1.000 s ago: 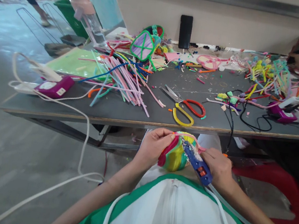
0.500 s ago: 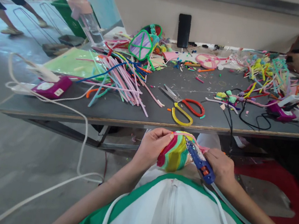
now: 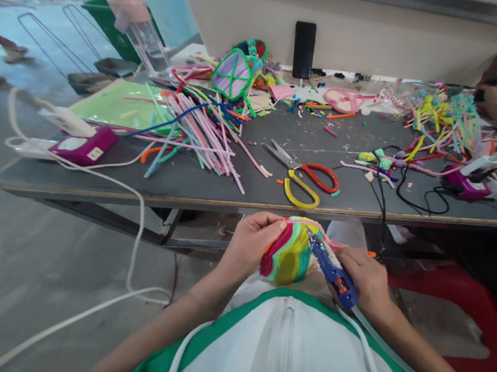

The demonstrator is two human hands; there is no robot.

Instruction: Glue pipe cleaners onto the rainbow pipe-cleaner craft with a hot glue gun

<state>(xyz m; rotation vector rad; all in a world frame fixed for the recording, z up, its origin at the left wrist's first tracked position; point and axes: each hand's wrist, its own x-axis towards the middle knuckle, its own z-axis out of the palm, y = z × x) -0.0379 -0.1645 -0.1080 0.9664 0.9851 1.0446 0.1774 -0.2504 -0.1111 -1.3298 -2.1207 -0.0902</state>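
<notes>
My left hand [image 3: 252,241] pinches the left edge of a striped pipe-cleaner piece [image 3: 290,258], banded in magenta, mint, yellow-green and teal, over my lap. In my right hand [image 3: 365,278] is a blue hot glue gun [image 3: 332,270], its nozzle touching or just above the piece's upper right edge. A pink pipe cleaner [image 3: 306,222] runs along the top edge of the piece toward my right fingers. How its far end is held is hidden by the hand.
On the table [image 3: 247,196] lie red-and-yellow-handled scissors [image 3: 303,180] and a bundle of pipe cleaners [image 3: 206,138]. A phone [image 3: 303,50] leans at the back. Purple power sockets [image 3: 84,144] with trailing cords sit left and right. Another person's hand [image 3: 491,97] holds a dark phone.
My hands, the glue gun and the striped piece stay almost in place. A walking person at the far left has moved further out of view.
</notes>
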